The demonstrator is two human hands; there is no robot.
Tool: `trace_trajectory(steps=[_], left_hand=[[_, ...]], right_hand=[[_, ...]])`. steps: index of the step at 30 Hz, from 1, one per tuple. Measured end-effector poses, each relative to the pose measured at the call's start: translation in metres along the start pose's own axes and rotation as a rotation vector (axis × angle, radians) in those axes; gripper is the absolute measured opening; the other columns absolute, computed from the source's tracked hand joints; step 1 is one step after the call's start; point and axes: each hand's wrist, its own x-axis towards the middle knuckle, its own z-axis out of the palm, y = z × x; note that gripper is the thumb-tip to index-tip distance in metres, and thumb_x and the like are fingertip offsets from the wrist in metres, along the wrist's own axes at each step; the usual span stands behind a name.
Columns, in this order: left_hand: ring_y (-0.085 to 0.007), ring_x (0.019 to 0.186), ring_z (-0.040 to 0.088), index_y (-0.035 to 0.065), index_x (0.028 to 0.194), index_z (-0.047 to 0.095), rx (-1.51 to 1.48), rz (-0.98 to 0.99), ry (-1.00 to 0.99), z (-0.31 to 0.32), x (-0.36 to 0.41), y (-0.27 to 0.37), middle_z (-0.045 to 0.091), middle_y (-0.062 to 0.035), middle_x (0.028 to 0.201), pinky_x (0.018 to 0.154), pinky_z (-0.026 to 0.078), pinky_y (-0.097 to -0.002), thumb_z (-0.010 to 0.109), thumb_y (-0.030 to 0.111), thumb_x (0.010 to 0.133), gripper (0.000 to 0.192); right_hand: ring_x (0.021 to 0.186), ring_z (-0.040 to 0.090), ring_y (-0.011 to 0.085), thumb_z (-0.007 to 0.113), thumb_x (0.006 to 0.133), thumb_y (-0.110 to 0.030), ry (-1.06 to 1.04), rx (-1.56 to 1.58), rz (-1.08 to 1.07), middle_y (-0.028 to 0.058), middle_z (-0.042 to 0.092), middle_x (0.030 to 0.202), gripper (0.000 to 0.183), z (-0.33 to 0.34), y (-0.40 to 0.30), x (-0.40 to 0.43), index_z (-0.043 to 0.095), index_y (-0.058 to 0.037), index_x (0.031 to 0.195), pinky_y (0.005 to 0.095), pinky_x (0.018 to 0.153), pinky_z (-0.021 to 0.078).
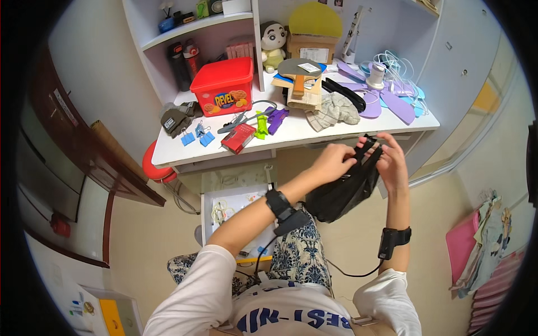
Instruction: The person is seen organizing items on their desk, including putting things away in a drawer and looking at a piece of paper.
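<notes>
A black plastic bag [346, 193] hangs in front of the desk, above my right thigh. My left hand [335, 163] pinches the side of its upper part. With fingers through or around the handle loops at the top, my right hand [391, 161] grips the other side. What the bag contains, if anything, is hidden by the dark plastic. Just beyond the hands is the front edge of the white desk [290, 136], where a crumpled light checked cloth [334, 112] lies.
An open drawer [206, 222] with small items juts out below the desk at left. On the desktop are a red biscuit tub [222, 86], blue binder clips [206, 138], a red box [238, 137], a table tennis bat [299, 75] and purple fan blades [397, 107]. A red stool [155, 161] stands left.
</notes>
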Motion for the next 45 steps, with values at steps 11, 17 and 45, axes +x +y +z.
trace_trajectory(steps=[11, 17, 45], left_hand=[[-0.0373, 0.091, 0.059, -0.0053, 0.096, 0.055, 0.835, -0.525, 0.238, -0.132, 0.123, -0.034, 0.061, -0.0253, 0.093, 0.077, 0.048, -0.0425, 0.059, 0.038, 0.078, 0.047], [-0.0343, 0.095, 0.060, -0.0126, 0.123, 0.034, 0.928, -0.598, -0.010, -0.115, 0.134, -0.070, 0.058, -0.0263, 0.104, 0.079, 0.049, -0.0401, 0.053, 0.017, 0.080, 0.055], [-0.0404, 0.081, 0.059, -0.0073, 0.114, 0.046, 1.152, -0.482, 0.191, -0.280, 0.004, -0.007, 0.060, -0.0283, 0.083, 0.076, 0.046, -0.0469, 0.049, 0.011, 0.077, 0.042]], right_hand=[[0.096, 0.059, 0.0250, 0.049, 0.079, 0.000, 0.115, 0.066, 0.192, 0.0196, 0.061, 0.101, 0.021, -0.036, 0.106, -0.008, 0.052, 0.0009, 0.099, 0.0323, 0.088, 0.0449], [0.094, 0.060, 0.0245, 0.050, 0.080, -0.002, 0.194, 0.099, 0.235, 0.0199, 0.061, 0.099, 0.019, -0.049, 0.117, -0.025, 0.052, 0.0001, 0.099, 0.0326, 0.088, 0.0445], [0.092, 0.057, 0.0215, 0.048, 0.080, -0.002, 0.389, 0.042, 0.266, 0.0195, 0.061, 0.098, 0.019, -0.091, 0.120, -0.070, 0.051, 0.0002, 0.099, 0.0278, 0.081, 0.0425]])
